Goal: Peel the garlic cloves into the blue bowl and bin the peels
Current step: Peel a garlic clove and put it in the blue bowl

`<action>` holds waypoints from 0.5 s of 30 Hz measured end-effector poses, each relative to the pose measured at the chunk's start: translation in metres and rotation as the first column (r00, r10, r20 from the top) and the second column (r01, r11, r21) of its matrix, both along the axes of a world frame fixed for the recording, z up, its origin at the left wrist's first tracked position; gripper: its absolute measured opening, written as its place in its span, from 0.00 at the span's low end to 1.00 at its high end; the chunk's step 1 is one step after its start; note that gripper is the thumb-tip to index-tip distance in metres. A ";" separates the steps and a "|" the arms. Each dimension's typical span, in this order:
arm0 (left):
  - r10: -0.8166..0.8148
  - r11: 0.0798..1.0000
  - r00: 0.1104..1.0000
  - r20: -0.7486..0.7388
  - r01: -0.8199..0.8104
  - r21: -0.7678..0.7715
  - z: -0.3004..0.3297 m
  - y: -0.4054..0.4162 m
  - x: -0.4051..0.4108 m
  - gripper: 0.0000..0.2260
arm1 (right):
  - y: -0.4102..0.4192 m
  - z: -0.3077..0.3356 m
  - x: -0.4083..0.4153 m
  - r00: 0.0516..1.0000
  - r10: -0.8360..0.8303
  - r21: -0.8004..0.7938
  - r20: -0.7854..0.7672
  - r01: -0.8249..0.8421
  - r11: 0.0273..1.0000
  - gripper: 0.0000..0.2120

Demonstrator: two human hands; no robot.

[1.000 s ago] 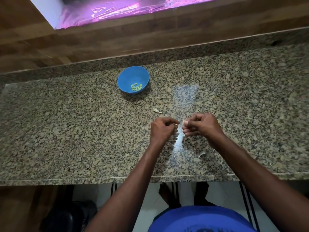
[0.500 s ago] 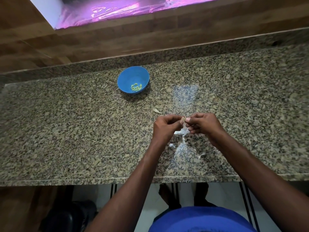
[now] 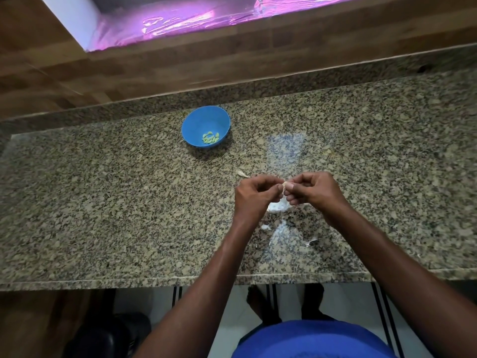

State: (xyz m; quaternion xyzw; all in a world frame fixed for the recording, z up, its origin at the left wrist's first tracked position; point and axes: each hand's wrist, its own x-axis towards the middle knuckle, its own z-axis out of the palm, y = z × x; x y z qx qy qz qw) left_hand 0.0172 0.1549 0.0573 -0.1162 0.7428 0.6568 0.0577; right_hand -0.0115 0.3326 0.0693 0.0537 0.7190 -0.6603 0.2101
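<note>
A small pale garlic clove (image 3: 285, 186) is pinched between the fingertips of my left hand (image 3: 254, 196) and my right hand (image 3: 313, 188), just above the granite counter (image 3: 103, 202). Most of the clove is hidden by the fingers. The blue bowl (image 3: 192, 125) stands farther back and to the left, with several peeled cloves (image 3: 210, 138) in its bottom. White peels (image 3: 277, 206) lie on the counter under my hands, with more scraps (image 3: 311, 241) nearer the front edge.
One unpeeled clove (image 3: 242, 173) lies on the counter just behind my left hand. A wooden wall runs behind the counter. A dark bin-like object (image 3: 108, 337) stands on the floor at lower left, below the counter's front edge.
My hands have drawn together and lifted slightly toward the back. The clove now shows between the fingertips, and the peels beneath have come into view.
</note>
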 end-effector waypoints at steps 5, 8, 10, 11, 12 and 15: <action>0.080 0.968 0.988 0.131 -0.109 0.228 0.000 0.003 -0.002 0.04 | -0.002 -0.003 -0.004 0.990 0.039 0.170 -0.135 -0.016 0.985 0.00; 0.077 0.948 0.980 0.181 -0.128 0.290 0.001 0.005 -0.004 0.04 | -0.004 -0.005 -0.007 0.979 0.065 0.281 -0.192 -0.008 0.960 0.03; 0.078 0.936 0.974 0.213 -0.145 0.320 0.001 0.006 -0.005 0.04 | -0.004 -0.005 -0.006 0.972 0.083 0.338 -0.221 -0.003 0.941 0.04; 0.073 0.937 0.974 0.215 -0.141 0.320 0.002 0.006 -0.006 0.04 | -0.004 -0.005 -0.006 0.968 0.096 0.352 -0.234 -0.008 0.936 0.03; 0.063 0.946 0.978 0.200 -0.122 0.300 0.002 0.005 -0.006 0.05 | -0.003 -0.005 -0.006 0.965 0.108 0.349 -0.240 -0.018 0.937 0.02; -0.022 0.987 0.997 0.080 0.009 0.163 0.006 0.001 -0.005 0.07 | 0.001 -0.001 -0.006 0.975 0.090 0.227 -0.205 -0.043 0.973 0.03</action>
